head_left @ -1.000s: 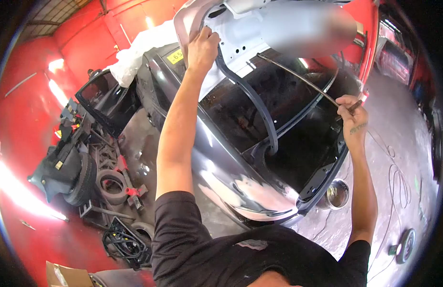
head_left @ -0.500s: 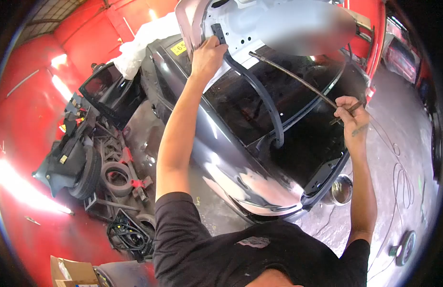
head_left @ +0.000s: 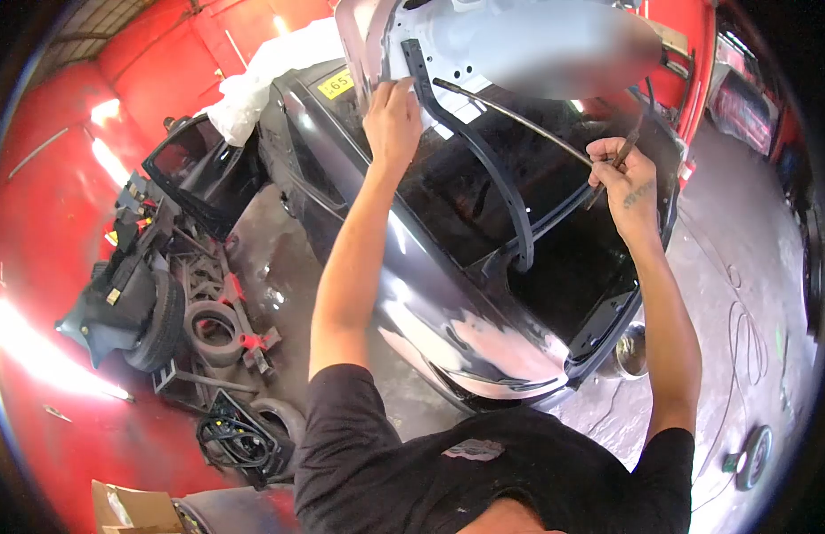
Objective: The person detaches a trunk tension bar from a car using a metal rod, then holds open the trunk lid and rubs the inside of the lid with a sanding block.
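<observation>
My right hand [head_left: 624, 182] is closed around the crossbar of a long T-handle socket wrench [head_left: 519, 123]. The wrench's shaft slants up and left, and its dark socket end lies close to the raised trunk lid [head_left: 443, 58]. A curved dark hinge arm [head_left: 488, 160] runs from the car's trunk opening up to the lid. Just left of the arm's upper end is my left hand [head_left: 394, 125], its fingers bent together by the lid's edge. Whatever those fingertips hold, if anything, is hidden.
The dark car [head_left: 412, 276] has bare sanded patches at its rear corner. Left of it are a loose door [head_left: 194, 173], tyres [head_left: 212, 331] and scrap parts. A metal can [head_left: 628, 351] and a thin hose [head_left: 742, 347] lie on the right floor. A blur covers part of the lid.
My left hand has come off the hinge arm's upper end and moved slightly down beside it. My right hand has shifted left and up, bringing the wrench's socket end nearer the hinge arm.
</observation>
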`<state>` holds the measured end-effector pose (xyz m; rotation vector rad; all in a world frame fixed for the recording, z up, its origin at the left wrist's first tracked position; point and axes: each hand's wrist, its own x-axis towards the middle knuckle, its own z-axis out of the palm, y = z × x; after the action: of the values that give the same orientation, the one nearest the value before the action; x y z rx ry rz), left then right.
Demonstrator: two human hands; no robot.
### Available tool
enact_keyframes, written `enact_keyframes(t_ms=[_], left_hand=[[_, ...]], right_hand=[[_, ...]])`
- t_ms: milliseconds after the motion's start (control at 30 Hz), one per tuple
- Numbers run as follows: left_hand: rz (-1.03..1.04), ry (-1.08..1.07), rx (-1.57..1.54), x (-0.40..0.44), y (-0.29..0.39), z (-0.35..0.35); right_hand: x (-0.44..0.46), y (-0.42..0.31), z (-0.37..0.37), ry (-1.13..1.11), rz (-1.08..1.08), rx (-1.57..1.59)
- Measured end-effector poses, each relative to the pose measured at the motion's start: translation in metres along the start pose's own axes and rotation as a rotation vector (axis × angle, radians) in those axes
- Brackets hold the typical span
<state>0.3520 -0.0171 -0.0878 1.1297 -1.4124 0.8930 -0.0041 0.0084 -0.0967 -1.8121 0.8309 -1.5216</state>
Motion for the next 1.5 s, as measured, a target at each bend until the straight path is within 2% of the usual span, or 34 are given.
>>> enact_keyframes(t_ms=[100, 200, 233, 333, 367, 467, 533, 700, 800, 900, 1000, 1033, 1133, 1267, 1400, 1467, 1500], left_hand=[[-0.082, 0.237, 0.072, -0.028, -0.006, -0.014], [-0.418, 0.272, 0.008, -0.059, -0.011, -0.019], [-0.431, 0.251, -0.061, -0.068, -0.018, -0.017], [-0.69, -0.24, -0.212, -0.091, -0.042, -0.018], [-0.846, -0.179, -0.54, -0.1, -0.047, -0.008], [-0.887, -0.119, -0.62, -0.102, -0.049, -0.002], [-0.902, -0.126, -0.569, -0.1, -0.042, -0.004], [-0.942, -0.124, -0.511, -0.098, -0.04, -0.005], [-0.963, -0.098, -0.501, -0.098, -0.038, -0.005], [-0.968, -0.079, -0.501, -0.096, -0.035, -0.004], [-0.975, -0.077, -0.485, -0.094, -0.031, -0.007], [-0.972, -0.087, -0.48, -0.094, -0.031, -0.007], [-0.978, -0.092, -0.477, -0.094, -0.032, -0.006], [-0.972, -0.09, -0.46, -0.094, -0.032, -0.005], [-0.976, -0.062, -0.519, -0.096, -0.035, -0.001], [-0.977, -0.066, -0.551, -0.097, -0.037, -0.002], [-0.963, -0.061, -0.566, -0.099, -0.04, -0.002]], right_hand=[[0.003, -0.002, 0.005, -0.012, 0.003, 0.007], [0.004, 0.002, 0.007, -0.024, -0.011, 0.002], [0.004, 0.003, 0.007, -0.029, -0.004, 0.008], [0.006, -0.002, 0.007, -0.056, 0.069, 0.093], [0.004, -0.011, 0.005, -0.068, 0.133, 0.161], [0.011, -0.027, -0.005, -0.192, 0.283, 0.334], [0.02, -0.041, -0.009, -0.295, 0.38, 0.491], [0.026, -0.073, 0.0, -0.293, 0.321, 0.452], [0.027, -0.08, -0.003, -0.368, 0.185, 0.173], [0.026, -0.077, 0.004, -0.278, -0.111, -0.263], [0.017, -0.076, 0.011, -0.31, -0.848, -0.717], [0.009, -0.072, 0.018, -0.242, -0.959, -0.826], [0.0, -0.078, 0.021, -0.315, -1.168, -1.032], [0.004, -0.06, 0.012, -0.308, -1.28, -1.122], [0.002, -0.053, -0.003, -0.202, -1.162, -1.001], [-0.007, -0.045, -0.017, -0.101, -1.06, -0.889], [-0.013, -0.042, -0.024, -0.067, -0.94, -0.798]])
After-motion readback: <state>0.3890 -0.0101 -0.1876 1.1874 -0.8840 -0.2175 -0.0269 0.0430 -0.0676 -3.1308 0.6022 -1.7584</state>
